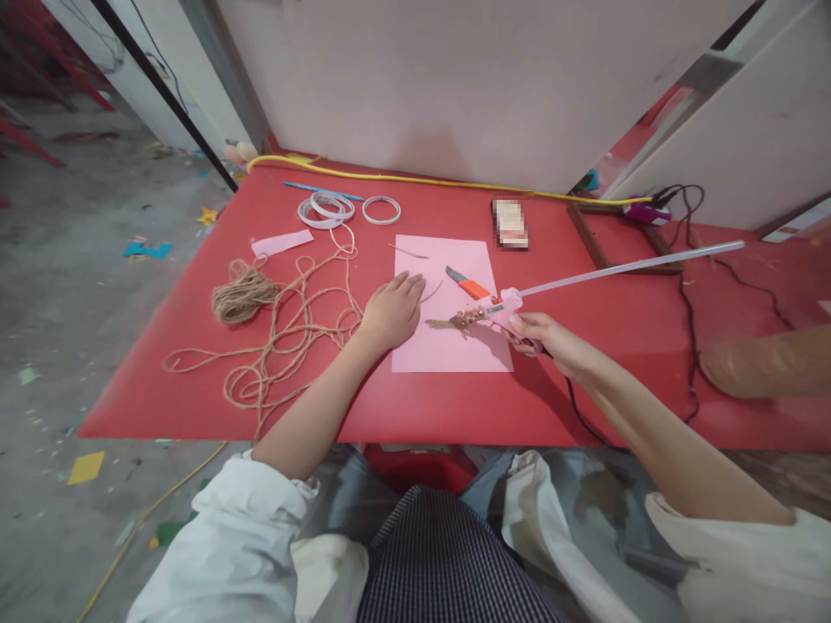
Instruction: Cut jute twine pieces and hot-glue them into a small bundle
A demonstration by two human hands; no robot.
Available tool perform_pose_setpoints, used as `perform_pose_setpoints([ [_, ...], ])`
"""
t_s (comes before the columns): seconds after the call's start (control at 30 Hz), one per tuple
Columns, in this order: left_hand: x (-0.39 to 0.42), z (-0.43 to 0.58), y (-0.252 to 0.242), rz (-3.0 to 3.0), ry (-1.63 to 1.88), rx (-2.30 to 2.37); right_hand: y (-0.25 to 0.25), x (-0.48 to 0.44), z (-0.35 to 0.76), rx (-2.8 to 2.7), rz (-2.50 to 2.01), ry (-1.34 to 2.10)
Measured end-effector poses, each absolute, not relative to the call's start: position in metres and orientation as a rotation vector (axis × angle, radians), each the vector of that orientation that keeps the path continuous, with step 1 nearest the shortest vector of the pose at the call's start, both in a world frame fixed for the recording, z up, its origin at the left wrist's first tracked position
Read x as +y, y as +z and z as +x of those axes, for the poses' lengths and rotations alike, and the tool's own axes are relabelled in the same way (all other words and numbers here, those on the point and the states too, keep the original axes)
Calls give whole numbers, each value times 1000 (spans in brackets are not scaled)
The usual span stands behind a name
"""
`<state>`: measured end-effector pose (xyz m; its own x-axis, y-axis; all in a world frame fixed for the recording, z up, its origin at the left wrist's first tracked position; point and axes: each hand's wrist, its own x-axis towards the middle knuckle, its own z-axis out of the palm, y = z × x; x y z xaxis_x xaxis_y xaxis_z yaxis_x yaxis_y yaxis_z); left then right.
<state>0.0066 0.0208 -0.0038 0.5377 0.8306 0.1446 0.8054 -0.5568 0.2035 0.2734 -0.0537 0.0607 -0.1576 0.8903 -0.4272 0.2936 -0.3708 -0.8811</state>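
- Hands work apart on a red table [195, 389]. The left hand [391, 313] is spread flat, fingers together, and presses on the 9 o'clock edge of a pink rectangular paper sheet [454, 350].
- The right hand [542, 336] is closed around the grip of a pink hot-glue gun [510, 305] at the sheet's 3 o'clock edge.
- A long clear glue stick [629, 268] juts from the back of the gun, pointing toward 2 o'clock.
- The gun's nozzle points toward 9 o'clock and meets a small brown twiggy bundle [453, 323] lying near the middle of the sheet, between the two hands.
- An orange-and-grey utility knife [468, 284] rests on the sheet, at 12 o'clock from the bundle.
- At 9 o'clock from the sheet, a wound hank of tan jute twine [243, 294] trails loose loops [286, 350] that reach as far as the left wrist.
- At 11 o'clock lie stacked white tape rings [325, 209], a single white ring [381, 209], a thin blue stick [323, 190] and a pale pink paper slip [282, 243].
- A yellow cable [421, 180] runs along the far table edge at 12 o'clock.
- At 2 o'clock sit a dark wooden frame [588, 235] and a black cord [689, 329].
- Another person's bare forearm [766, 362] rests on the table at 3 o'clock, well apart from the gun.
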Motion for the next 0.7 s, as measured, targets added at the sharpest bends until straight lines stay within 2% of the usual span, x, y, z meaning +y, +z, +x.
perform_pose_setpoints([
  [0.7,20,7,-3,2646,345,1435,59,-52,278,-1366,-1618,1576],
])
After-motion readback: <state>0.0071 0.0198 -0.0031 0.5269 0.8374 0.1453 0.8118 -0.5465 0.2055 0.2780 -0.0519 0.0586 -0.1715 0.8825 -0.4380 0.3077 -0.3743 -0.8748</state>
